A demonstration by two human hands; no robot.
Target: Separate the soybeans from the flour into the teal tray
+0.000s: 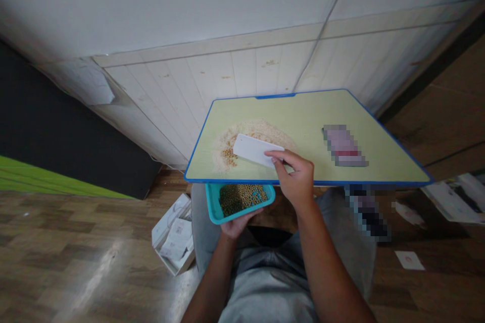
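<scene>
My right hand (297,176) pinches the right end of a flat white scraper-like plate (253,150), tilted over the tabletop. Beside and behind the plate lie loose yellow beans (228,155) amid a spread of pale powder or crumbs (261,126). Below the table's front edge, my left hand (237,224) grips a turquoise plastic tub (214,212) from underneath. Yellowish beans (242,198) fill much of the tub, with some small blue bits among them at the right. The plate hides part of the scattered beans.
The light green table (322,106) has a blue rim and stands against a white panelled wall (189,81). A blurred-out flat item (344,145) lies on its right side. An open white box (174,242) with papers sits on the wooden floor at left.
</scene>
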